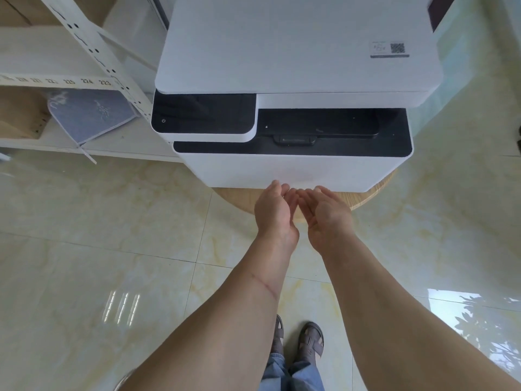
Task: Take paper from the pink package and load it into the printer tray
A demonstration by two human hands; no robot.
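A white printer (296, 63) with black panels stands on a round wooden stool (366, 198) in front of me. Its white lower front (296, 172) is closed flush with the body. My left hand (275, 210) and my right hand (327, 215) reach side by side to the bottom edge of that front, palms turned inward and up, fingers curled under the edge. Neither hand holds paper. No pink package is in view, and the fingertips are hidden under the printer's edge.
A white metal shelf (84, 52) stands at the left with a blue-grey cushion (90, 114) on its lower board. Glossy marble floor tiles (112, 249) surround the stool. My sandalled feet (304, 342) stand just behind the arms.
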